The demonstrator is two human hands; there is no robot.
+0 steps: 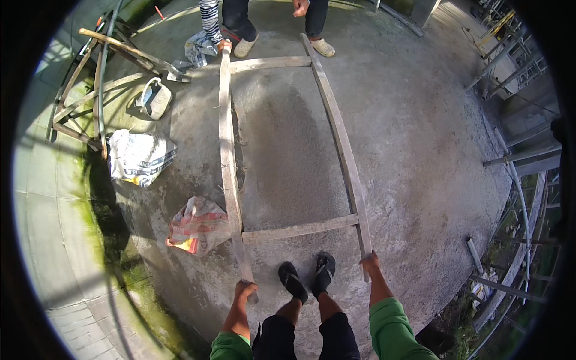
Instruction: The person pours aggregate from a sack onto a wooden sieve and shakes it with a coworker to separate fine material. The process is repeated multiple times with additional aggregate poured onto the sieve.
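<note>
A long wooden frame [229,156] with two side rails and two crosspieces stretches away from me over the concrete. My left hand [245,289] is closed around the near end of its left rail. The near end of the right rail [354,192] is gripped by my right hand [370,262]. Between the rails lies a darker, rough patch [288,156] on the floor. At the far end, a co-worker's hand [224,45] in a striped sleeve holds the left rail; this person's other hand [300,7] hangs off the frame.
Left of the frame lie a red-and-white sack [201,227], a white sack [141,155], a cut-open container [156,98] and a shovel [174,71]. Wooden poles [96,90] lean farther left. My sandalled feet [293,281] stand between the handles. Scaffold bars [522,156] line the right side.
</note>
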